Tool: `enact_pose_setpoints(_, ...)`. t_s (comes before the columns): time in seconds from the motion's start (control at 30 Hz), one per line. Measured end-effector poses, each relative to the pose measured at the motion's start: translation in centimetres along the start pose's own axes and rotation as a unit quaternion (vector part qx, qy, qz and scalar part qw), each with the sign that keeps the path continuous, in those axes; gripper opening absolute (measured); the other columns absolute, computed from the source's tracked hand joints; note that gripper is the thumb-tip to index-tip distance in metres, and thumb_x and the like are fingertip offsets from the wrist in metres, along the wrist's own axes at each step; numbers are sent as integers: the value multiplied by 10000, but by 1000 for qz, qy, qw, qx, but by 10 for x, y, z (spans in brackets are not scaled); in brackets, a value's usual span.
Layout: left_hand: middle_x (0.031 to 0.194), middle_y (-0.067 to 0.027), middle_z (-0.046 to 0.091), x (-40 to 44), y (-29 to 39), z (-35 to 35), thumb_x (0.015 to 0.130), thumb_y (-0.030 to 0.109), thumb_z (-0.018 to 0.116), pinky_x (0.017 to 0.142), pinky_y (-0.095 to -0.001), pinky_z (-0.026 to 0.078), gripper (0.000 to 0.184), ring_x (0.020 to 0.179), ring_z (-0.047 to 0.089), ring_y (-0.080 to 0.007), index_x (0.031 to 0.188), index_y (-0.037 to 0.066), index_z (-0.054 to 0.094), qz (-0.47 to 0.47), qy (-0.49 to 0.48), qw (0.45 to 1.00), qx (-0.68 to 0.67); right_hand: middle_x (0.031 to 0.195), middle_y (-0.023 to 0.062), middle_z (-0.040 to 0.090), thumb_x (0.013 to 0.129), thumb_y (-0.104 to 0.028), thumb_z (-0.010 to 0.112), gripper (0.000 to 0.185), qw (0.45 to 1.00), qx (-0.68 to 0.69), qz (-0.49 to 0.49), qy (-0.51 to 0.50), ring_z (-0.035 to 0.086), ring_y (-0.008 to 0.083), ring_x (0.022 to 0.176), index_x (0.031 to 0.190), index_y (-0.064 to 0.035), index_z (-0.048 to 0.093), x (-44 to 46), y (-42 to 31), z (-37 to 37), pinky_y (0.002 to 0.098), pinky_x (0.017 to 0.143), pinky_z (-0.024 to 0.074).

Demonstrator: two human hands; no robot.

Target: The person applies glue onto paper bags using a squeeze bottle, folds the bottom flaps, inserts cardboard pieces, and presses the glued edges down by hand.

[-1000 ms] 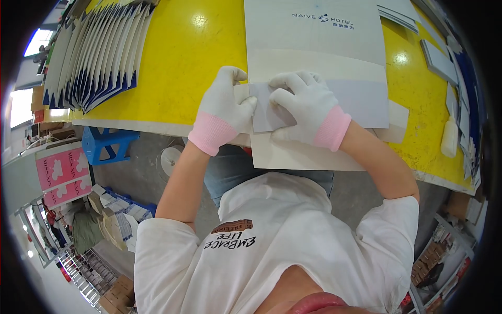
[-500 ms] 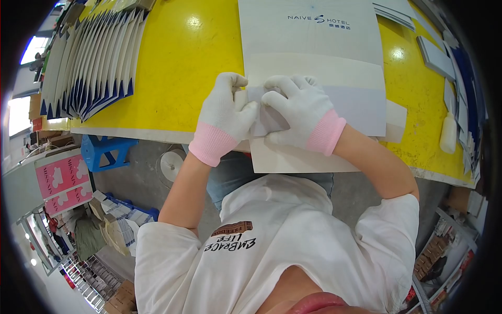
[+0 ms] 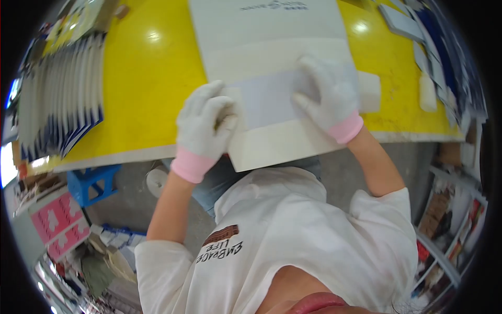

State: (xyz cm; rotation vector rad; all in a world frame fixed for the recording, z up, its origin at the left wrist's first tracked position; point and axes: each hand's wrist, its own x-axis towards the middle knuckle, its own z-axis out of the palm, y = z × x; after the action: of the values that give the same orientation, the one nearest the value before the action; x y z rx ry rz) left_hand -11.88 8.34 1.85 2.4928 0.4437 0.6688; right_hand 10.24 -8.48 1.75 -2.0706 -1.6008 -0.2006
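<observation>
A large white paper bag sheet [image 3: 219, 57] with a printed hotel logo lies at a slant over the table's front edge. Across its lower half runs a pale grey panel [image 3: 266, 102]. My left hand [image 3: 204, 125], in a white glove with a pink cuff, is at the left edge of the sheet. Its fingers are curled, with a gap between thumb and forefinger. On the right side of the panel rests my right hand [image 3: 332, 97], gloved alike and blurred, thumb and fingers spread apart. A white flap [image 3: 369, 91] juts out right of the sheet.
Standing at the left of the yellow table [image 3: 151, 99] is a row of folded white bags [image 3: 63, 94] with blue edges. A white bottle [image 3: 428, 93] and a light box [image 3: 400, 22] are at the right. A blue stool [image 3: 91, 183] stands below left.
My hands have come apart, the right one moving rightward across the panel. The sheet now lies at a slant and further left in view; the whole view has shifted too.
</observation>
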Motion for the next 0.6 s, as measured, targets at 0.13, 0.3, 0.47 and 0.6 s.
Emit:
enact_pose_setpoints(0.13,1205,-173,612,-4,12,-3,730,73,717,948,-427,451,294,1098,570,-370,1009,48,628,28,-18,998,44,1223,166,609,672,-405,818,788,942,-225,198,151,586,308,1092,1281,0,526,-38,48,-34,411,955,448)
enact_pose_setpoints(0.3,1200,-158,624,-14,26,-7,703,123,752,959,-442,435,321,1106,568,-363,990,47,630,84,-25,992,89,1027,164,687,661,-412,834,746,883,127,452,23,653,254,949,1204,32,581,-54,82,-56,351,855,499)
enact_pose_setpoints(0.47,1258,-187,592,-1,33,4,634,213,801,947,-470,414,366,1131,535,-391,858,38,571,100,-61,993,18,994,145,695,674,-387,824,590,882,147,441,-76,660,225,911,1058,27,651,-36,84,-64,324,830,508)
enact_pose_setpoints(0.6,1295,-201,568,6,37,23,575,238,831,941,-475,407,416,1147,514,-406,785,41,530,100,-62,993,-6,1000,144,686,671,-397,824,617,883,152,441,-46,655,223,929,1084,13,618,-39,75,-60,322,849,500)
